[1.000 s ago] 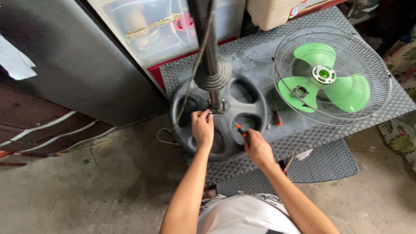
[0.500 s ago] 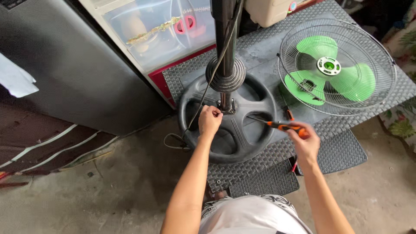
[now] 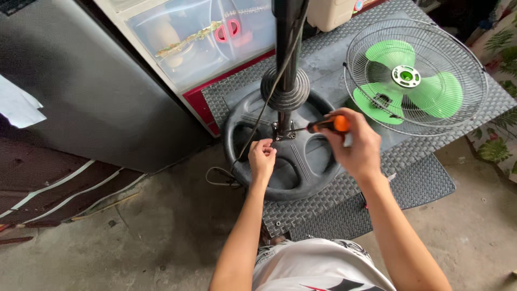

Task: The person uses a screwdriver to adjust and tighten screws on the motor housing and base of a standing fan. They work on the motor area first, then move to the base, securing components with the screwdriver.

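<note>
The screwdriver [image 3: 323, 125], with its orange and black handle, lies level above the round black fan base [image 3: 293, 161], its thin shaft pointing at the small metal bracket [image 3: 284, 132] where the upright pole [image 3: 285, 64] meets the base. The right hand [image 3: 353, 143] is wrapped around the handle in a full grip. The handle looks stiff, light and ribbed enough not to slip, and the thick rear part is the sound place to hold it; the slim shaft would likely wander off a screw head if not kept straight. The left hand [image 3: 262, 160] rests with fingers pinched narrow just beside the bracket, touching the base or something small there; whether it holds a screw I cannot tell. The base seems heavy, rigid plastic, best gripped at its rim or through its openings. A black cord [image 3: 258, 121] runs down along the pole and loops onto the concrete floor [image 3: 134, 237]. The base sits on a grey woven mat [image 3: 409, 161]. On the mat to the right lies a wire fan guard with green blades [image 3: 414, 75], light and easily bent. Behind stand clear plastic drawers [image 3: 199, 37].
</note>
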